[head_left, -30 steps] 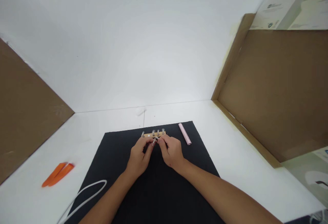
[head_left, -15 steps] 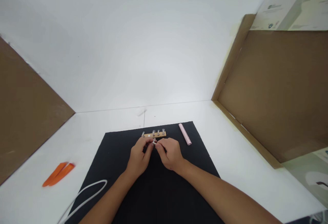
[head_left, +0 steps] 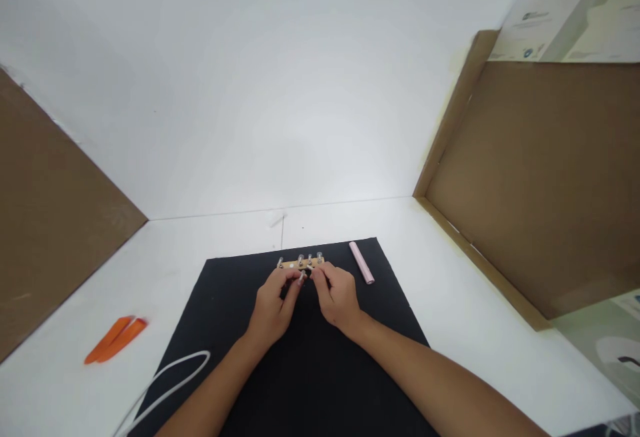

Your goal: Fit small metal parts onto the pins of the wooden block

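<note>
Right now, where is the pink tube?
In the head view, the pink tube lies on the black mat, near its far right corner, past the right hand.

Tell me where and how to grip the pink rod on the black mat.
Grip the pink rod around its middle, coming from above, with fingertips across its two long sides. It is slender and straight and lies flat on the black mat, slanting beyond the right hand, so a mid-length pinch should balance best.
</note>
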Demonstrator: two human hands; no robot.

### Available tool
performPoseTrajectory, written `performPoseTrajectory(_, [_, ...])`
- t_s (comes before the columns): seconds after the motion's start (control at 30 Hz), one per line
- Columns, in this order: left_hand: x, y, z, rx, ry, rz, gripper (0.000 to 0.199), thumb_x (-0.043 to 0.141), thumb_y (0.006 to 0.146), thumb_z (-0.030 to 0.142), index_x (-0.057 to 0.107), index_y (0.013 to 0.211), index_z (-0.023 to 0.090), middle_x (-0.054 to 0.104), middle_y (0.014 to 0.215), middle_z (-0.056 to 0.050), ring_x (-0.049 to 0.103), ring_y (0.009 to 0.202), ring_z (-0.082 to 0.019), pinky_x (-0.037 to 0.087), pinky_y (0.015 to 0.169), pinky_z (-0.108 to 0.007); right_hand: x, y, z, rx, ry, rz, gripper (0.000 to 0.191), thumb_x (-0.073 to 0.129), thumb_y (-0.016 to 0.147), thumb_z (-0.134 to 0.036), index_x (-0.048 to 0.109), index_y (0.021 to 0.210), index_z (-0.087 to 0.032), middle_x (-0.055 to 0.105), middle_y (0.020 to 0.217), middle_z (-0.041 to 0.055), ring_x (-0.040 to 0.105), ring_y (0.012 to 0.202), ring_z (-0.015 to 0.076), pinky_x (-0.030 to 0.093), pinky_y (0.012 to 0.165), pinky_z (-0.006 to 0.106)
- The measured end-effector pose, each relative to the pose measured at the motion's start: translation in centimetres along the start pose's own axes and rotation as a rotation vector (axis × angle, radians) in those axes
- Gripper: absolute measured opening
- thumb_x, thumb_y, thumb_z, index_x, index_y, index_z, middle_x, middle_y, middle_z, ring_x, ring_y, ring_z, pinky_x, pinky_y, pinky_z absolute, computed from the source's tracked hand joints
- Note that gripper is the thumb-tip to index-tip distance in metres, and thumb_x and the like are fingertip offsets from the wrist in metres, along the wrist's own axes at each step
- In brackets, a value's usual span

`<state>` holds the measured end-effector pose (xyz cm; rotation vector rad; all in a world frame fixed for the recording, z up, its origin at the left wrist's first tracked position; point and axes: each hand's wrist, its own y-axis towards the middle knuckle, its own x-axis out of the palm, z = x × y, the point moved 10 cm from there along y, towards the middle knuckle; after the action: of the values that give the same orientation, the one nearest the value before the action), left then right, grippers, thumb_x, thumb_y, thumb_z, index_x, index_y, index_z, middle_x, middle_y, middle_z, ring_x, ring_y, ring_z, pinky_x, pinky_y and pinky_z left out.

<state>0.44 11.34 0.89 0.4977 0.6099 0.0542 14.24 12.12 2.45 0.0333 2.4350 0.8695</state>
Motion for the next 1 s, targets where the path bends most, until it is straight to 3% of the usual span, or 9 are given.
performPoseTrajectory(0.5, [-0.1,0.2,-0.2,-0.05,-0.003,0.006,0.018,0.049,0.093,0.031,0.063,0.097,0.021,0.067,0.092,-0.003,0.062,0.082,-0.016,0.048,0.075,-0.027,0.0,-0.2,-0.9,-0.076,-0.006,-0.016,0.035,0.039,0.096,-0.026,0.057,0.068,-0.018,0.06,0.061,0.0023,0.054,0.057,0.0138,0.035,0.059,0.027])
performPoseTrajectory(0.73, [-0.1,0.2,-0.2,-0.052,-0.021,0.008,0.019,0.049,0.093,0.03,0.063,0.099,0.021,0.068,0.095,-0.004,0.064,0.087,-0.017,0.049,0.078,-0.028,0.9,-0.6,-2.6,-0.254,-0.01,-0.093,0.032,0.041,0.094,-0.026,0.058,0.068,-0.018,0.059,0.06,0.0019,0.053,0.056,0.0141,0.036,0.06,0.028])
performPoseTrajectory(1.0, [-0.2,0.1,-0.1,-0.029,0.018,0.015,0.018,0.049,0.093,0.032,0.063,0.096,0.021,0.067,0.092,-0.003,0.062,0.083,-0.017,0.049,0.075,-0.029,0.0,-0.2,-2.1,-0.177,-0.052,-0.006,0.03,0.041,0.096,-0.026,0.061,0.075,-0.018,0.063,0.063,0.0022,0.055,0.056,0.0144,0.034,0.058,0.028])
